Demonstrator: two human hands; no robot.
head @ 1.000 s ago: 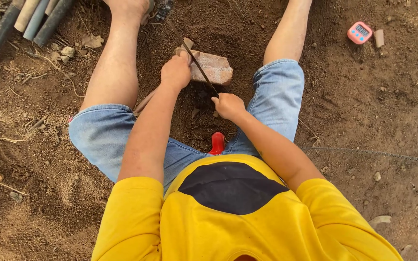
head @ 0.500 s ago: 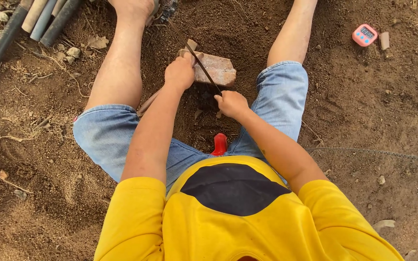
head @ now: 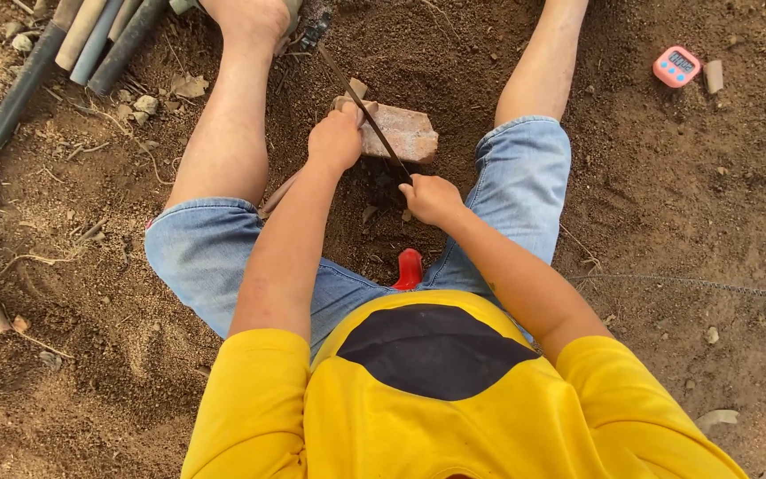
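**Blade drawn across the brick**

Since a second ago we see the left hand still pressed on the near end of the reddish brick, and the right hand still wrapped round the low end of the thin dark blade; neither has shifted much. We have the left fingers curled together over the brick's edge, and the right fingers clamped tight on the blade's handle. We watch the blade slant up and away across the brick toward the far foot. We find the brick lying on dark loose soil between the two legs. Just below the hands, a red handle pokes up at the denim shorts. Off right, a small pink timer sits on the dirt; far left, grey pipes lie bundled.
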